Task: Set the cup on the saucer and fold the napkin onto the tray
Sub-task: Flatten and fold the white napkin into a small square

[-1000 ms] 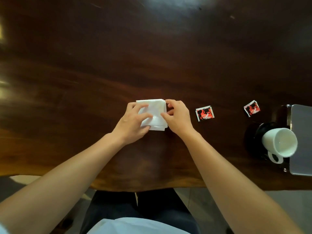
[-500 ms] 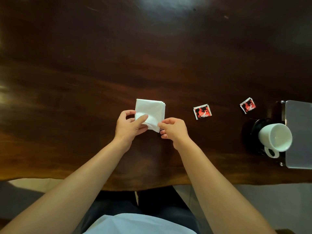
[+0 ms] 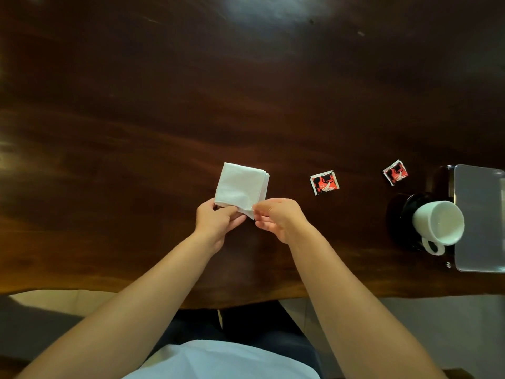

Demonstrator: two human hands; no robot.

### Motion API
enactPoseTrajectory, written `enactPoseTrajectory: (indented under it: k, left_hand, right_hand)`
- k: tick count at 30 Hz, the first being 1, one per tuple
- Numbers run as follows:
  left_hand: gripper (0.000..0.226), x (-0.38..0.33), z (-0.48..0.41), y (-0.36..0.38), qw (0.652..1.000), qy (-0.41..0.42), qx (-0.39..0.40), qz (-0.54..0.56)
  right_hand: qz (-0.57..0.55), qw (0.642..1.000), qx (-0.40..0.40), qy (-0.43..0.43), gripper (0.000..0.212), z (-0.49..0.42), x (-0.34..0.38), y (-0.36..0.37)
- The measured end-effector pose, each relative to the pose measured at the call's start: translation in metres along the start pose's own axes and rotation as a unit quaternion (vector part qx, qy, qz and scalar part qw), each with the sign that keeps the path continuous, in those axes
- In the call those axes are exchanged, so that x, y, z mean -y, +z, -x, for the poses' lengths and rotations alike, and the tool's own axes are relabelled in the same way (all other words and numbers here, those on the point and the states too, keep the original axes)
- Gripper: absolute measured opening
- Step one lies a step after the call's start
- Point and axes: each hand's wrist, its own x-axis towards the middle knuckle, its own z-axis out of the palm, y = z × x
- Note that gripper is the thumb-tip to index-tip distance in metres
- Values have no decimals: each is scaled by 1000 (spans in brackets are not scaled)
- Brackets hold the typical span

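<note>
The folded white napkin [image 3: 240, 187] is held just above the bench [image 3: 136, 132], a little in from the middle of its near edge. The left hand [image 3: 216, 222] pinches its near left corner between thumb and curled fingers. The right hand [image 3: 278, 218] pinches the near right corner in the same way. The far half hangs free, and the layers show fanned apart along the right side.

That loose stack is probably the main risk. With only two corners pinched, an inner ply could slide out or the fold could open on the way to the tray [image 3: 478, 214], well off towards the bench's right end. The path there passes two red sugar sachets, one [image 3: 324, 182] near the napkin and one [image 3: 395, 172] near the tray's far left corner. It also passes the white cup [image 3: 437, 222], whose handle points to the near edge; a low forearm could knock it.

The cup appears to stand on the black saucer [image 3: 401, 214] and looks empty. The saucer sits against the tray's left edge; whether it overlaps the tray I cannot tell. The visible part of the grey tray holds nothing.
</note>
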Motion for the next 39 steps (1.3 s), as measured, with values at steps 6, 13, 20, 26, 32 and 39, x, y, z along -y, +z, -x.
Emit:
enactPoseTrajectory:
  k: [6, 13, 20, 26, 32, 39]
  left_hand:
    - [32, 4, -5, 10, 995, -35, -24, 88]
    - [35, 2, 0, 17, 982, -70, 12, 177]
    - [44, -14, -3, 8, 992, -36, 100, 62]
    - [20, -14, -18, 1, 989, 22, 13, -143]
    - [25, -9, -24, -7, 971, 70, -10, -230]
    - [30, -12, -31, -9, 963, 66, -1, -261]
  right_hand:
    - [42, 999, -23, -21, 18, -7, -10, 0]
    - [-65, 998, 10, 10, 19, 3, -1, -5]
    - [-48, 997, -35, -45, 16, 0, 1, -12]
    - [3, 987, -122, -107, 24, -10, -18, -2]
    - [37, 947, -166, -273, 24, 0, -28, -3]
    - [-29, 979, -94, -178, 43, -6, -18, 0]
